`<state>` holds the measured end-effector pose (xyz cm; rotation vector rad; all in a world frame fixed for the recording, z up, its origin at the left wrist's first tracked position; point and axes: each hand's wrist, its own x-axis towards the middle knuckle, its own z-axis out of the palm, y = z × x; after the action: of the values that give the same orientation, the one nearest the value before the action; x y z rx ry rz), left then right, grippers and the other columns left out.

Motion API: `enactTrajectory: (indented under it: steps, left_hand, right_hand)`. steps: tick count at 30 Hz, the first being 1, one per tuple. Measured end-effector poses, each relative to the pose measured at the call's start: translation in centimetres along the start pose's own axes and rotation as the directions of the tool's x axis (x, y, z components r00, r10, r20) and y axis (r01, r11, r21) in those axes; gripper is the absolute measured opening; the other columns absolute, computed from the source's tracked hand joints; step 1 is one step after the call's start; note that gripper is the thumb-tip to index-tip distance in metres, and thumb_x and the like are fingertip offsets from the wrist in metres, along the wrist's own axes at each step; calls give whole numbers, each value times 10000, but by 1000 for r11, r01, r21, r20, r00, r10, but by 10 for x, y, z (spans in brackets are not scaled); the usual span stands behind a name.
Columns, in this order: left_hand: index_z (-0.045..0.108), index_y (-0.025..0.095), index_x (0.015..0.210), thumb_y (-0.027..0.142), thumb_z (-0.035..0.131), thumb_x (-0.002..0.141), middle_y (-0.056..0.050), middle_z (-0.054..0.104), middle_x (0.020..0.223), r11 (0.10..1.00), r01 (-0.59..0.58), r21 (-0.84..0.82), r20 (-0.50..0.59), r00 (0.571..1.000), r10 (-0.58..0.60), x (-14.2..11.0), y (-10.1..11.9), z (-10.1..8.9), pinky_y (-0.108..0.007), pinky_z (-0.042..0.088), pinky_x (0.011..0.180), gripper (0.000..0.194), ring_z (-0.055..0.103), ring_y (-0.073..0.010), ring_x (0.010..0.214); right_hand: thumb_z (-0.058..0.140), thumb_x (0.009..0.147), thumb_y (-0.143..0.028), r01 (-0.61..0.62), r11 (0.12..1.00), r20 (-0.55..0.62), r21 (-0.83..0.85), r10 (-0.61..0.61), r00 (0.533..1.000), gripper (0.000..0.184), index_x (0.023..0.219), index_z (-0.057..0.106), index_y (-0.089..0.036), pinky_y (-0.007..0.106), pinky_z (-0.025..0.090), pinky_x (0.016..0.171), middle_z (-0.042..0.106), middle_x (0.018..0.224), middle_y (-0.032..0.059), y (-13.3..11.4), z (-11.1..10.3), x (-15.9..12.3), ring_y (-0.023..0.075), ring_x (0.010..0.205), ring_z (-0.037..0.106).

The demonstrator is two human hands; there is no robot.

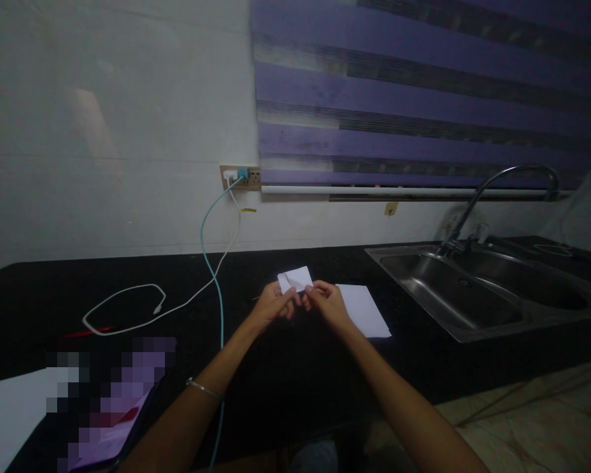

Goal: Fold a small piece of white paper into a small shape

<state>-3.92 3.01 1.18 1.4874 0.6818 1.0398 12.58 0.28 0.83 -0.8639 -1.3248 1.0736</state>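
A small piece of folded white paper (298,277) is held up between both hands above the black counter. My left hand (274,303) grips its left lower side, the thumb lying over the front. At its right lower corner my right hand (326,301) pinches it with thumb and fingers. One flap of the paper shows a crease and a shadow along its left part. Just right of my right hand lies a stack of white paper sheets (367,312), flat on the counter and partly behind the wrist.
A double steel sink (453,289) with a curved faucet (492,177) is set in the black counter (285,387) at right. A teal cable (220,309) and a white cable (177,305) run from the wall outlet (253,178). A tablet-like screen (121,420) and white paper (14,407) lie at left.
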Motion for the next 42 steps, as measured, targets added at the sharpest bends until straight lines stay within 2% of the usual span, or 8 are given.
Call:
enactTrajectory:
  steps: [12, 23, 29, 35, 42]
  left_hand:
    - [609, 96, 757, 492, 638, 792, -14, 606, 505, 999, 4, -48, 12, 1000, -3, -4, -1, 0, -161, 251, 341, 399, 491, -62, 328]
    - [598, 101, 705, 489, 648, 783, 3, 565, 436, 999, 0, -37, -14, 1000, 0, -3, 0, 0, -160, 239, 334, 400, 460, -62, 303]
    - [609, 112, 664, 431, 741, 699, 4, 578, 466, 998, 63, 14, -129, 990, -61, -3, 3, 6, -169, 291, 331, 347, 451, -63, 323]
    - [588, 113, 550, 451, 729, 695, 7, 537, 422, 992, 77, 101, -201, 978, -56, -5, 8, 9, -172, 267, 345, 394, 422, -57, 335]
    - [603, 104, 626, 483, 740, 668, 11, 550, 484, 996, 87, -8, -244, 966, -86, -1, -5, 6, -160, 276, 351, 405, 425, -48, 362]
  right_hand:
    - [627, 822, -384, 19, 998, 6, -63, -18, 1000, 287, 654, 612, -152, 223, 379, 477, 630, 591, 20, -1, -1, 0, 105, 473, 505]
    - [617, 823, -406, 9, 998, 33, -56, -7, 999, 305, 684, 667, -140, 230, 426, 508, 671, 644, 47, -1, -2, -1, 113, 503, 545]
    - [607, 832, -416, 45, 993, 25, -107, -43, 999, 317, 686, 673, -142, 235, 435, 517, 665, 640, 48, -2, -1, -2, 117, 511, 546]
    - [624, 818, -417, 56, 991, 31, -119, -53, 998, 301, 692, 654, -146, 230, 432, 506, 662, 632, 44, 0, 4, -4, 116, 505, 550]
    - [658, 785, -404, 6, 995, -5, -101, -6, 1000, 290, 659, 611, -147, 221, 429, 479, 649, 596, 36, -5, 10, -5, 112, 488, 557]
